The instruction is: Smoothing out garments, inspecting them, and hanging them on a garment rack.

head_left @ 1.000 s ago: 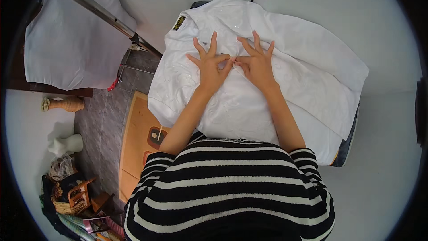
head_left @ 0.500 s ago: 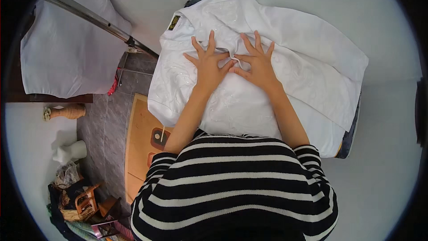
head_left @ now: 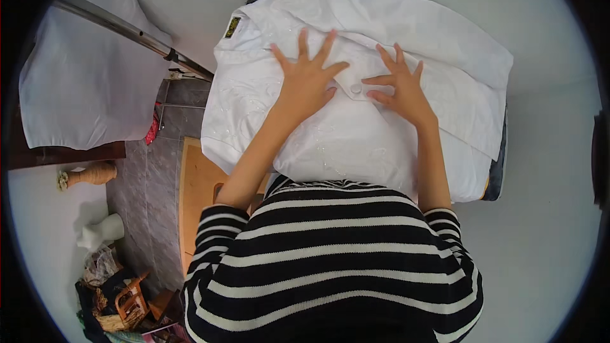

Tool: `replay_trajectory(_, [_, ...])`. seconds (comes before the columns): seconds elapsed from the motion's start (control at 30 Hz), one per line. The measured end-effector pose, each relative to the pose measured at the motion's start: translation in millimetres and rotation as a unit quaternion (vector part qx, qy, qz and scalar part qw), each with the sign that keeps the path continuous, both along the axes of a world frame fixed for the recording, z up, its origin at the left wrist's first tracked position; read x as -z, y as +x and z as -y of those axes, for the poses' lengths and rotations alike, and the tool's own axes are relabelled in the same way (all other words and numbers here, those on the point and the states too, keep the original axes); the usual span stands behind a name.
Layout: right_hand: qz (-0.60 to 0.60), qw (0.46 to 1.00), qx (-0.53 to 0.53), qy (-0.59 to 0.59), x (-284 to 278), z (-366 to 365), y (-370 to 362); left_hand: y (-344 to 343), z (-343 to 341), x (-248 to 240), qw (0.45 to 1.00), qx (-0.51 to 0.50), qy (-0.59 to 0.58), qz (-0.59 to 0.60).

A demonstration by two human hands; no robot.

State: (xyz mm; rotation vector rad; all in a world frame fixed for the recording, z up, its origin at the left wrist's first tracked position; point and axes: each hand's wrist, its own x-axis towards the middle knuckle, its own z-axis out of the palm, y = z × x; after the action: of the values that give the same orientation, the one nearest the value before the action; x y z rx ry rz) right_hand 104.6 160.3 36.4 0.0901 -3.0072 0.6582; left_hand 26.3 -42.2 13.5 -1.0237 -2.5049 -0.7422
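Note:
A white embroidered shirt (head_left: 349, 146) lies spread in front of me, with a dark label near its far left edge. My left hand (head_left: 306, 82) rests on it with fingers spread, palm down. To the right, my right hand (head_left: 405, 89) has its fingers apart. Its index finger and thumb tips touch or nearly touch the cloth beside a round white button (head_left: 356, 89). That button sits on a pointed flap of the shirt between my two hands. Neither hand grips anything that I can see.
At the left hangs another white garment (head_left: 89, 70) by a metal pole (head_left: 121, 28). A brown board (head_left: 190, 184) stands over the grey tiled floor (head_left: 152, 209). Beyond lie a terracotta vase (head_left: 95, 174), a white mannequin form (head_left: 101, 232) and a pile of bags (head_left: 121, 305).
Both hands were pinching the shirt's edge close together. They have let go and moved apart, the left flattening and the right shifting right. The button now shows.

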Motion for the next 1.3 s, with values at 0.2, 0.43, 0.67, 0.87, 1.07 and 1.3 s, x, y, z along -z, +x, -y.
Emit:
replay_trajectory(0.2, [-0.085,0.996,0.002,0.015,19.8,11.5,-0.6,-17.0,-21.3,7.9,0.975,0.178,-0.099,-0.092])
replay_trajectory(0.43, [-0.138,0.99,-0.042,-0.005,27.0,10.1,-11.3,-27.5,-18.5,15.9,0.98,0.132,-0.042,-0.141])
replay_trajectory(0.67, [-0.125,0.988,0.004,-0.089,41.1,11.5,-16.3,-18.7,-25.4,31.7,0.984,0.135,0.017,-0.115])
replay_trajectory(0.87, [-0.133,0.989,0.001,-0.061,34.7,9.1,-13.0,-22.1,-25.8,28.3,0.987,0.12,0.061,-0.088])
replay_trajectory(1.07, [-0.161,0.986,0.015,0.029,33.9,6.4,-0.1,-32.9,-16.9,23.7,0.996,0.067,0.023,-0.054])
replay_trajectory(1.3, [-0.162,0.984,0.063,0.022,0.7,-13.8,6.1,-56.2,-2.5,8.2,0.998,-0.022,0.003,-0.053])
